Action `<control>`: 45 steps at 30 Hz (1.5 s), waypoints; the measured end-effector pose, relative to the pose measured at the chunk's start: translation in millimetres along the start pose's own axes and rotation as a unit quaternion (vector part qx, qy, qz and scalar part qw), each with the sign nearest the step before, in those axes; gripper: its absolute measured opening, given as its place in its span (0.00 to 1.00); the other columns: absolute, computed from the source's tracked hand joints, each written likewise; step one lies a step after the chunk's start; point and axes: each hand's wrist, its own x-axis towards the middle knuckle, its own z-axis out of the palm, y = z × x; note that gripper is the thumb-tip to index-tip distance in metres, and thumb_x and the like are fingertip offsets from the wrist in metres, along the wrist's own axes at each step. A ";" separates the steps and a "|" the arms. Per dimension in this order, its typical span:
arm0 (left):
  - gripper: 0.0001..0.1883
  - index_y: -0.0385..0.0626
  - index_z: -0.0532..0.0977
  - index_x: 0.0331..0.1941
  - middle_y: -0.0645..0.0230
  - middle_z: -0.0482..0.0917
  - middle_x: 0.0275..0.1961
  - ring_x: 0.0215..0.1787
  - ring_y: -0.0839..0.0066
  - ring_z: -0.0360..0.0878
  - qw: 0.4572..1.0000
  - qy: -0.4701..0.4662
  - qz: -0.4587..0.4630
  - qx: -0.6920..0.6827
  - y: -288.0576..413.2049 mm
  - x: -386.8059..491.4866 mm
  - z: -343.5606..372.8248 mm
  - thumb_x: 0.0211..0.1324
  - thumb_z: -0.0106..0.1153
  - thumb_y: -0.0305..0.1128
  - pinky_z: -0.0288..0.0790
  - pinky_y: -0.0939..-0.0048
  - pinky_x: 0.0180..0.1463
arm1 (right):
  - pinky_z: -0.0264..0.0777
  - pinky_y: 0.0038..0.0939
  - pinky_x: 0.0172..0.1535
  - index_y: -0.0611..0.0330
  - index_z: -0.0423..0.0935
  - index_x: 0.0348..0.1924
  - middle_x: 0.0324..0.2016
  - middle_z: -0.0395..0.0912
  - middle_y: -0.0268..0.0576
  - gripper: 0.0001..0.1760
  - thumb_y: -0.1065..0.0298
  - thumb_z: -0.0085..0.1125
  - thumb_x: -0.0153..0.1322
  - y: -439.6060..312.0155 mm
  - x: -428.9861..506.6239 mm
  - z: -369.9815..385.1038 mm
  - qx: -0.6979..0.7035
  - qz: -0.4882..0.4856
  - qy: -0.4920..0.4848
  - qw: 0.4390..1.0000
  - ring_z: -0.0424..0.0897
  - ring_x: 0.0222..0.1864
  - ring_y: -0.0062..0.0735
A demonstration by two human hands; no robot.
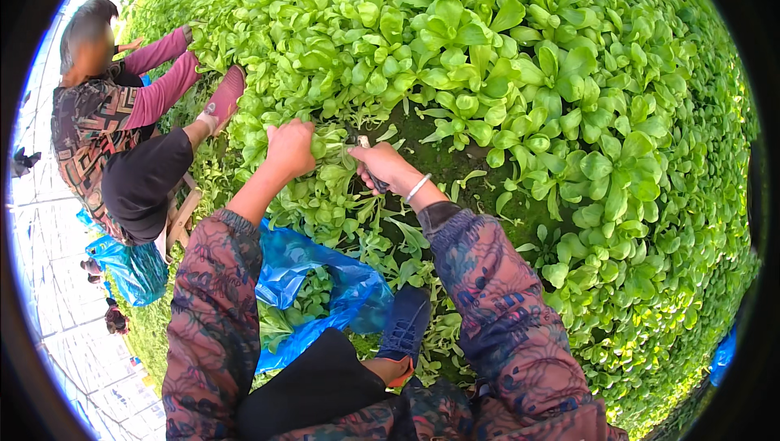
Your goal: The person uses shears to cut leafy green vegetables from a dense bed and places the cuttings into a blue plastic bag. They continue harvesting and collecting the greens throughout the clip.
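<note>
My left hand (pixel 291 147) is closed around a bunch of leafy greens (pixel 328 141), whose pale stems point toward my right hand. My right hand (pixel 390 168) grips a small hand tool with a dark handle (pixel 379 184). Its working end is mostly hidden by the fingers and stems, so I cannot tell its exact kind. Both hands are close together over the edge of the standing crop, beside a patch of bare, mossy soil (pixel 420 136) with loose leaves. Below my left forearm, an open blue plastic bag (pixel 359 279) contains cut greens (pixel 311 295).
Dense leafy greens (pixel 548 75) spread ahead and to the right. At left, a person (pixel 91 118) in pink sleeves sits on a low wooden stool (pixel 183 212). Another blue bag (pixel 137 270) lies behind that person. My blue shoe (pixel 405 325) rests beside the open bag.
</note>
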 end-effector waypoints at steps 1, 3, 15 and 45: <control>0.26 0.45 0.76 0.46 0.59 0.78 0.42 0.49 0.58 0.77 0.999 0.040 0.011 -0.020 -2.4 -6.6 -2.6 0.34 0.63 0.23 0.62 0.56 0.49 | 0.75 0.36 0.20 0.65 0.71 0.27 0.16 0.73 0.39 0.27 0.45 0.56 0.73 4.3 -10.0 -4.3 0.037 -0.020 -0.020 0.999 0.74 0.14 0.31; 0.20 0.46 0.77 0.39 0.60 0.78 0.40 0.47 0.58 0.77 0.990 0.118 0.045 -0.063 -10.9 -30.4 -13.1 0.35 0.62 0.23 0.62 0.57 0.49 | 0.74 0.33 0.18 0.63 0.71 0.25 0.15 0.72 0.38 0.27 0.45 0.57 0.72 16.6 -36.8 -17.3 0.095 -0.040 -0.033 0.994 0.74 0.13 0.28; 0.22 0.44 0.82 0.38 0.58 0.70 0.64 0.66 0.59 0.65 0.973 0.022 0.228 -0.023 29.6 -48.8 -19.1 0.28 0.65 0.29 0.54 0.47 0.66 | 0.79 0.42 0.24 0.69 0.72 0.34 0.23 0.77 0.47 0.32 0.39 0.50 0.73 35.3 -48.7 -15.2 -0.012 0.132 -0.102 0.986 0.81 0.21 0.40; 0.34 0.44 0.70 0.52 0.61 0.78 0.43 0.49 0.59 0.76 0.998 0.013 0.061 0.030 18.1 -35.1 23.6 0.32 0.65 0.23 0.60 0.57 0.51 | 0.73 0.35 0.18 0.65 0.71 0.27 0.16 0.72 0.40 0.26 0.47 0.54 0.74 34.4 -32.3 12.1 0.024 0.078 -0.049 0.995 0.74 0.14 0.32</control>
